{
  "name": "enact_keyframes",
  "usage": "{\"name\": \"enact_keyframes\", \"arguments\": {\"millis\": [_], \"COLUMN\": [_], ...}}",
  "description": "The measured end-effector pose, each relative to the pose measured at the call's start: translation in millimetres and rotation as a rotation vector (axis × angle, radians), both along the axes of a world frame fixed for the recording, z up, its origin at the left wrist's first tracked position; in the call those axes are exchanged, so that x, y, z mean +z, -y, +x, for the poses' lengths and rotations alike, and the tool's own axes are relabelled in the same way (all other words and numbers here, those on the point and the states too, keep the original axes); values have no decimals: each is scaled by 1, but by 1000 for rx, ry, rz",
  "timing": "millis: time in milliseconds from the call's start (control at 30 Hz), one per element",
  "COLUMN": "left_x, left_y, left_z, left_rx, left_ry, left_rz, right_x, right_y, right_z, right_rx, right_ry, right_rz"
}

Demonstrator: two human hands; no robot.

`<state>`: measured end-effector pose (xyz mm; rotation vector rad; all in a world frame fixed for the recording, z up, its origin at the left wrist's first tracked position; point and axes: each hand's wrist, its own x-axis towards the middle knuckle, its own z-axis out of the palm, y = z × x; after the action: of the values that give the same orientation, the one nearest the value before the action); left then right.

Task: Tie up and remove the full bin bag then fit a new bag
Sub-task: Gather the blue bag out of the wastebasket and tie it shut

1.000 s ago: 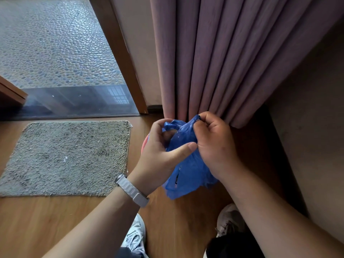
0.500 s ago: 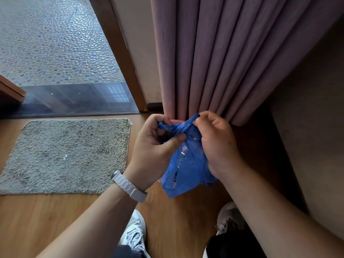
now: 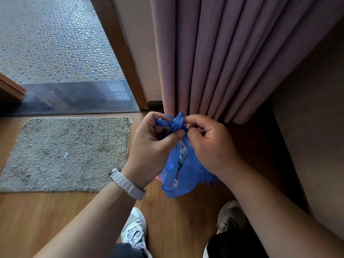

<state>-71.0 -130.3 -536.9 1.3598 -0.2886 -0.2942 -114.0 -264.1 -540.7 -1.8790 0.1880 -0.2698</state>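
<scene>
The left hand [image 3: 150,146] curls round one twisted ear [image 3: 162,122], the right hand [image 3: 210,146] pinches the other; the bag [image 3: 184,175] hangs between them over the floor [image 3: 55,211], near the curtain [image 3: 214,62]. Best pull both ears outward evenly so the knot [image 3: 176,125] seats snug without tearing

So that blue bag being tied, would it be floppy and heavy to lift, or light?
Probably floppy: the blue bag sags and creases below the left hand and right hand, which pinch its twisted top. Perhaps light, since fingertips alone seem to hold it up. It could tear if yanked: the film is thin enough to show the contents.
</scene>
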Motion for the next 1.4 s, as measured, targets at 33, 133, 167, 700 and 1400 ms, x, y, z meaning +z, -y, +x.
{"name": "enact_keyframes", "arguments": {"millis": [33,133,167,700,1400], "left_x": [0,-2,-3,-9,-13], "left_y": [-1,-1,-1,-9,-3], "left_z": [1,1,1,10,5], "left_rx": [-5,-36,-45,-100,-121], "left_ry": [1,-25,-43,-134,-56], "left_rz": [3,5,1,118,130], "right_x": [1,5,6,6,20], "right_y": [1,1,1,-4,1], "right_z": [-1,-4,-5,-8,1], "right_rx": [36,127,132,339,24], "right_ry": [-14,-29,-25,2,-22], "right_rz": [2,13,6,-51,818]}}
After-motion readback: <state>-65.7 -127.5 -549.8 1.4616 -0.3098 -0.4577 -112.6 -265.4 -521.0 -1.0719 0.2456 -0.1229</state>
